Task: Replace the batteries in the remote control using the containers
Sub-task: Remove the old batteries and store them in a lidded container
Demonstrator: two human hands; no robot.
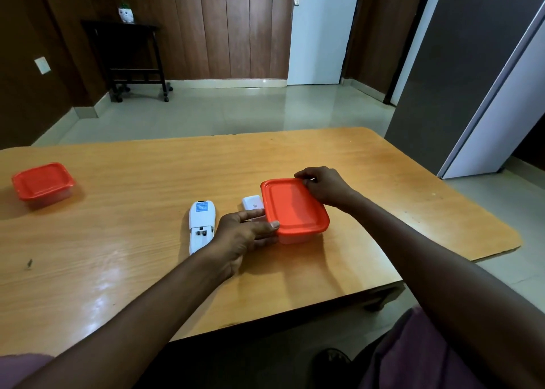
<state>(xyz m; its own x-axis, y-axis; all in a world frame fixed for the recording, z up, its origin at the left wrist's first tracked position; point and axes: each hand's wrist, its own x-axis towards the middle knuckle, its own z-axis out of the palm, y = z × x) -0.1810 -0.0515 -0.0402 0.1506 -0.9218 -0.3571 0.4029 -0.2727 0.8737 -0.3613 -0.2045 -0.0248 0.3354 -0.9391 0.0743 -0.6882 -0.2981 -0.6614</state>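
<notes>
A clear container with a red lid (295, 207) stands on the wooden table (132, 182) near its middle. My left hand (244, 235) holds its near left side, thumb on the lid's edge. My right hand (324, 186) grips the lid's far right corner. A white remote control (201, 226) lies face down just left of my left hand, its battery compartment uncovered and looking empty. The white battery cover (252, 203) lies between the remote and the container. A second red-lidded container (42, 183) sits at the table's far left.
The table's right edge and near edge are close to the container. A small dark speck (29, 263) lies on the table at the near left. A grey refrigerator (472, 79) stands beyond the right end of the table.
</notes>
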